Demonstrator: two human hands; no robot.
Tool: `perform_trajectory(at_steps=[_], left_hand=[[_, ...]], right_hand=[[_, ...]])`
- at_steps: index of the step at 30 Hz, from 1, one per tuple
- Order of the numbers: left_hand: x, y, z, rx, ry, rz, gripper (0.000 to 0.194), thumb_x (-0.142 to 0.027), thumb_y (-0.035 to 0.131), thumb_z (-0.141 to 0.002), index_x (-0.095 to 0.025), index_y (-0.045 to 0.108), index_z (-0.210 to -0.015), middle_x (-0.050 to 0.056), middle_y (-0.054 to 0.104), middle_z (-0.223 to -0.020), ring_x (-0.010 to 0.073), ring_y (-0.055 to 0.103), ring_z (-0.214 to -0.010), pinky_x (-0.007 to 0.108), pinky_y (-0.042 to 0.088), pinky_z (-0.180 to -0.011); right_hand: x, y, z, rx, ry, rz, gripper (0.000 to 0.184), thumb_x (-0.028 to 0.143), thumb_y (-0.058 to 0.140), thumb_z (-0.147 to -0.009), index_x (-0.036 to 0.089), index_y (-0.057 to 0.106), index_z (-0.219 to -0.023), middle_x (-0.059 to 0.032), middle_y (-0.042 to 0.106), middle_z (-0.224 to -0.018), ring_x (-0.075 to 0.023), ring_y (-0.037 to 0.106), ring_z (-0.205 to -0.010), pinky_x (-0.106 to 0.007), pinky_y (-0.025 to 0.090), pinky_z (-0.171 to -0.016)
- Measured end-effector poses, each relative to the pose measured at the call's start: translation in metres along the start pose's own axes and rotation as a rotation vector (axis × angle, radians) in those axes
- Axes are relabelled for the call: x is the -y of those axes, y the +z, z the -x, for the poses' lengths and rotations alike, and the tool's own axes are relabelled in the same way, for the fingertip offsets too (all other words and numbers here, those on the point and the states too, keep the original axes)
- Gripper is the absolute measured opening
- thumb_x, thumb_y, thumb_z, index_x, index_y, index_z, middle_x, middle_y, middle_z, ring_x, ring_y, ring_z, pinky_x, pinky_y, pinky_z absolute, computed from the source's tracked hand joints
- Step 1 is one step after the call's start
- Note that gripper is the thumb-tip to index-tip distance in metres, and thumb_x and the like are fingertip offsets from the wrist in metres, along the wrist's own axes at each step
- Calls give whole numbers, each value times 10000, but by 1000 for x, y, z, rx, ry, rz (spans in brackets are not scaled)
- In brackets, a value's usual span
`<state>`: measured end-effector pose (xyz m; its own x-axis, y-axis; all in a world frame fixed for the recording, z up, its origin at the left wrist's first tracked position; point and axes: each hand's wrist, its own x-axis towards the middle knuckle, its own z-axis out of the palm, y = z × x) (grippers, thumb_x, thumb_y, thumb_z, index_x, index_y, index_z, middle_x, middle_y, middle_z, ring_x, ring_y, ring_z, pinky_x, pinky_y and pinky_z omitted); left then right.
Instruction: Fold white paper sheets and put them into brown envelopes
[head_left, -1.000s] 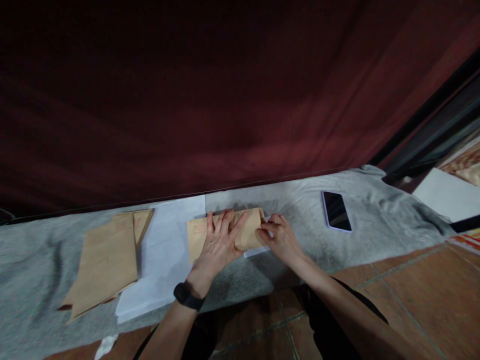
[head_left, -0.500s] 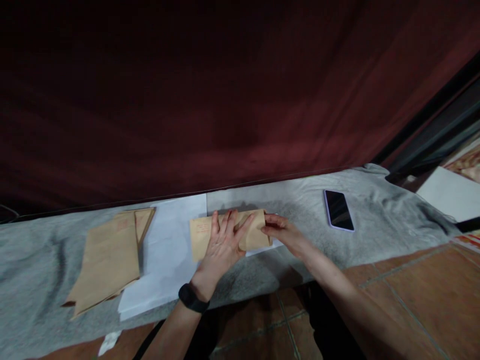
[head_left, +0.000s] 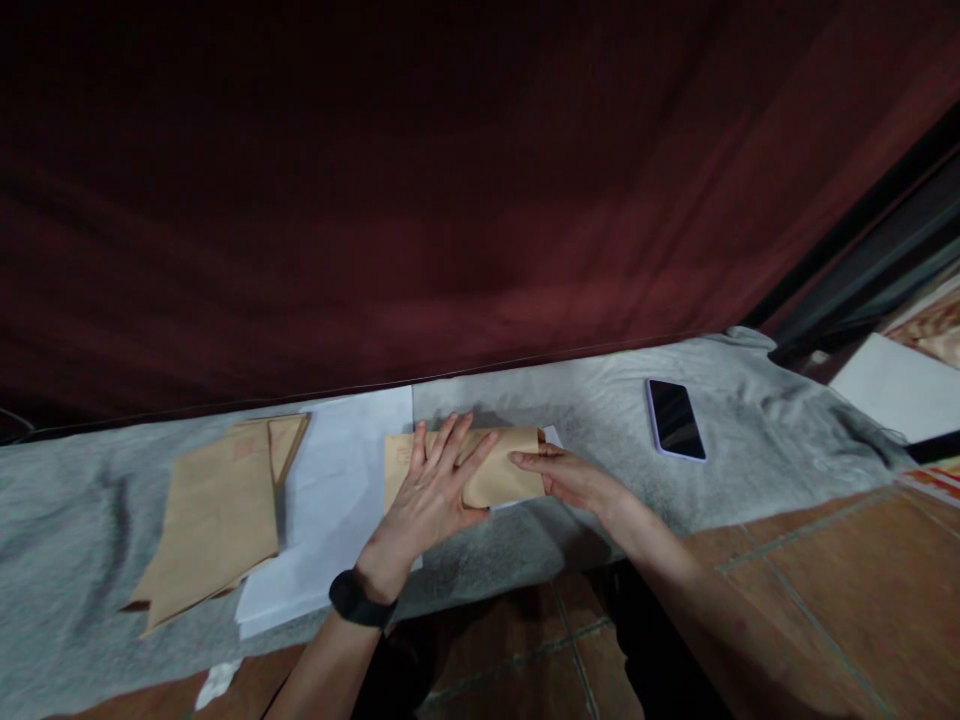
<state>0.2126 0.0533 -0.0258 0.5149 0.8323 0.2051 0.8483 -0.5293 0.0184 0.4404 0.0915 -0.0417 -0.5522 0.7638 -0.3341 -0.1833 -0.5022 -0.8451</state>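
Note:
A brown paper envelope (head_left: 508,474) with small red print near its left end lies in front of me. My left hand (head_left: 429,488), a black band on its wrist, rests on it with fingers spread. The right end of the envelope is pinched by my right hand (head_left: 576,480), thumb on top and the other fingers behind or inside the edge; I cannot tell which. White paper (head_left: 553,436) peeks out beside that end and along the lower edge. Left of the envelope lies a stack of white sheets (head_left: 337,490), partly beneath it.
Several more brown envelopes (head_left: 217,510) are piled at the left. A phone (head_left: 675,420) in a purple case lies at the right on the grey cloth (head_left: 600,385). Behind hangs a dark red curtain (head_left: 480,240). Below the cloth's edge is a tiled floor (head_left: 810,570).
My left hand has slid slightly left and down, its fingers spread wider. The right hand has shifted its grip, with the thumb now on the envelope's top face. The envelope has moved a little right.

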Motion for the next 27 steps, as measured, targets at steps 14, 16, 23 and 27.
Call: perform_trajectory(at_steps=[14,16,23,27], left_hand=[[26,-7,13,-20,-106,-3,975,-343,700,-773,-236,198,-1603,143,553,-1324,336,490,-1315,575,213,-1214],[36,-6,19,-9,-145,8,1034,-357,710,-755,-230,143,-1610,144,544,-1345,342,495,-1310,588,219,-1206],[62,2,39,102,-252,78,1129,-381,734,-728,-271,39,-1611,143,498,-1420,356,452,-1366,619,196,-1193],[67,8,41,176,-298,150,1150,-400,741,-715,-291,28,-1610,131,496,-1436,360,446,-1378,613,185,-1192]], right_hand=[[8,-19,1,-148,-155,258,414,562,516,-923,219,670,-1097,-80,726,-1083,-213,703,-932,-362,560,-849],[6,-32,0,-391,-194,605,392,529,463,-939,211,656,-1063,-83,714,-1066,-205,697,-870,-346,563,-776],[-11,-48,11,-713,-75,1178,344,379,738,-795,178,612,-1043,-181,654,-1127,-344,650,-1050,-414,490,-883],[-15,-41,7,-721,-4,1307,352,367,727,-804,150,608,-1054,-192,688,-1084,-350,663,-1049,-390,487,-861]])
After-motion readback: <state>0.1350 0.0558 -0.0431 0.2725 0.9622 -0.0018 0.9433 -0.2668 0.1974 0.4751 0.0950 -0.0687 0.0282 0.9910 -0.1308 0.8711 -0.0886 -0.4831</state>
